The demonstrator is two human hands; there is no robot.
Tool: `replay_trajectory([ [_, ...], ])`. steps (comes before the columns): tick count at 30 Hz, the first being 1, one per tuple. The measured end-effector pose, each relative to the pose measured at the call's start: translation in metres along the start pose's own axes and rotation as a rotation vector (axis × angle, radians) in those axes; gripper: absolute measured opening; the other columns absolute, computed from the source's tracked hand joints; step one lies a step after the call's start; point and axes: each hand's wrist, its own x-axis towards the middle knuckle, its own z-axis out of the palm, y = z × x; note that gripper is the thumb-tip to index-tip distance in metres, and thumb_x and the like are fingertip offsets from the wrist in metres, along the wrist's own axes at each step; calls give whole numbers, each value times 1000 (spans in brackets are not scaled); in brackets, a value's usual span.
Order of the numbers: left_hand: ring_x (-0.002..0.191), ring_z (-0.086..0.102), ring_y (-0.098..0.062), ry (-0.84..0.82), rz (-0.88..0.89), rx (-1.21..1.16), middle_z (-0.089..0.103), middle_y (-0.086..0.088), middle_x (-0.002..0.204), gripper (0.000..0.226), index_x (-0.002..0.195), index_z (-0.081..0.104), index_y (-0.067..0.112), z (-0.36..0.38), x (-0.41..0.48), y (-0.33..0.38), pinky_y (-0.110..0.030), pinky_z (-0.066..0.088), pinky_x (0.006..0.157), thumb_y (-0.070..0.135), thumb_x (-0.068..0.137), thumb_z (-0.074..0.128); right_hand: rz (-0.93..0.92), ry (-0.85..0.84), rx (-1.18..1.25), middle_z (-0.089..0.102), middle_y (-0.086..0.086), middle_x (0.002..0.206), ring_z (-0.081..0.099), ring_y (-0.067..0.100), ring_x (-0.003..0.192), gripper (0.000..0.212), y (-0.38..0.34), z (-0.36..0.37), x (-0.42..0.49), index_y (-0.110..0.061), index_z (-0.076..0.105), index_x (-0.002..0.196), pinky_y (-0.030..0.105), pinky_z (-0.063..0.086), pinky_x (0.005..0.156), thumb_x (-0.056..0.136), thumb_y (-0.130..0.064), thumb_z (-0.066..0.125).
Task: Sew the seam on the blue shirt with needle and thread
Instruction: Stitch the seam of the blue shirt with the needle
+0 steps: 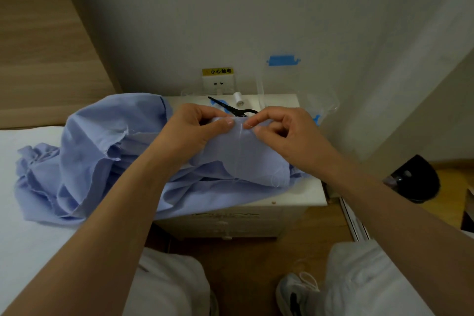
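- The shirt (pixel 102 151) sprawls over the bed (pixel 30 187) and nightstand (pixel 302 195). Its seam edge is raised between both hands, likely to keep the stitch line taut and in sight.
- Left hand (pixel 195 128): thumb and curled fingers pinch the fold beside the seam.
- Right hand (pixel 284 131): fingers are curled, thumb and forefinger nipping something thin, probably the needle. Thread (pixel 238 154) trails down the cloth.
- Scissors (pixel 232 107) and spool (pixel 238 99) lie behind the hands, within reach.
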Motion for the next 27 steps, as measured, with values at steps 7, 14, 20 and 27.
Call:
replay_trajectory([
  [7, 74, 67, -1, -6, 3, -5, 73, 8, 76, 13, 89, 74, 23, -1, -1, 2, -10, 49, 61, 22, 92, 61, 1, -8, -7, 31, -10, 39, 27, 7, 40, 25, 1, -1, -1, -16, 74, 103, 12, 31, 48, 91, -2, 57],
  [14, 78, 68, -4, -3, -10, 10, 74, 5, 81, 13, 93, 75, 22, -1, 1, -1, -13, 52, 66, 25, 91, 62, 5, -26, -1, 31, -11, 38, 27, 7, 38, 28, 0, -1, -1, -15, 73, 105, 11, 29, 47, 90, 1, 55],
  [20, 74, 67, -2, 5, -5, 17, 73, 4, 82, 14, 96, 75, 18, 0, 2, -3, -12, 52, 63, 24, 91, 63, 12, -39, -2, 31, -10, 39, 25, 6, 40, 30, 1, -1, 0, -18, 73, 104, 15, 29, 47, 90, 0, 54],
  [27, 72, 67, -1, 1, 6, 40, 73, 2, 81, 14, 96, 74, 16, 1, 2, -3, -11, 50, 60, 23, 91, 63, 13, -57, -18, 33, -7, 40, 26, 7, 40, 28, 1, -1, -1, -15, 73, 103, 12, 29, 47, 90, 1, 54],
])
